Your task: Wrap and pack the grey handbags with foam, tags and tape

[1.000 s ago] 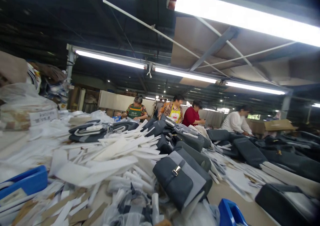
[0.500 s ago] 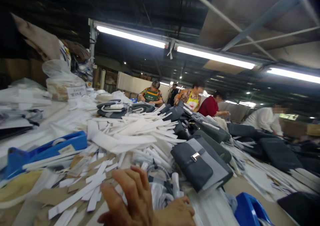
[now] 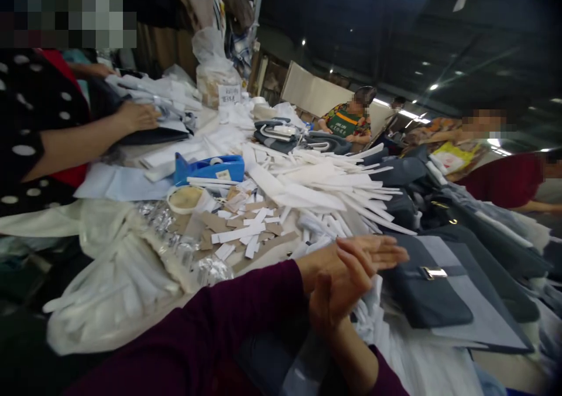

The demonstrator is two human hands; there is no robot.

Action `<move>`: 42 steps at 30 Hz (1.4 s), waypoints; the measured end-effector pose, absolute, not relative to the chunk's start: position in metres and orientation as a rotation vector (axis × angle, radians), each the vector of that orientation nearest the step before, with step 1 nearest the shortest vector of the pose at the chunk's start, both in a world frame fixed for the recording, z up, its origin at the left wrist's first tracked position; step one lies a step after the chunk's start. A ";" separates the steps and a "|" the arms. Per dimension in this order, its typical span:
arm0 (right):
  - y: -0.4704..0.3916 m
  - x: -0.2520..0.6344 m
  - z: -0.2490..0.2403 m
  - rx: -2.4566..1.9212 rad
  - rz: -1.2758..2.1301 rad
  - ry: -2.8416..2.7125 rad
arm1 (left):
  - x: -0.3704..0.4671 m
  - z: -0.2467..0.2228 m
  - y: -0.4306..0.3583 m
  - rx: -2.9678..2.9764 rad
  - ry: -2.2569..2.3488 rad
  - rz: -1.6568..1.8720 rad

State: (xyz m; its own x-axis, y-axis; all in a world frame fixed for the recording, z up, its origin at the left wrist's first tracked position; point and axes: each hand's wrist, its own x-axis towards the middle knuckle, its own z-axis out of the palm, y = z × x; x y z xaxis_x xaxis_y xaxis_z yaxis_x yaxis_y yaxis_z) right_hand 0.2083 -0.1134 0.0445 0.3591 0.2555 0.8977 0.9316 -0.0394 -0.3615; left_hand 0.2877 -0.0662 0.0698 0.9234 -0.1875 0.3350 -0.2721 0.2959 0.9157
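Observation:
Over the near side of the table my two hands meet, with nothing visible held in either. My left hand (image 3: 380, 252) reaches in from the left, its fingers stretched out flat to the right. My right hand (image 3: 338, 293) comes up from below and presses against it, thumb apart and fingers lying along it. Just right of them is a dark bag (image 3: 434, 299) with a grey strap and a metal clasp (image 3: 434, 273). White paper strips (image 3: 307, 179) are heaped beyond my hands. Whatever lies under my wrists is partly hidden.
A blue tape dispenser (image 3: 211, 171) stands among card scraps (image 3: 241, 229) and a tape roll (image 3: 187, 199). A translucent plastic bag (image 3: 118, 291) hangs at the front left edge. A co-worker in a dotted sleeve (image 3: 26, 127) handles material at left; more people work across the table.
The view has swung left and down, bringing a co-worker at left into sight. My hands have come together, farther right in the picture, and my purple sleeves now show.

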 end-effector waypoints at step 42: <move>-0.081 0.222 0.048 -2.068 0.414 -1.859 | 0.057 -0.046 -0.007 1.176 0.133 -0.082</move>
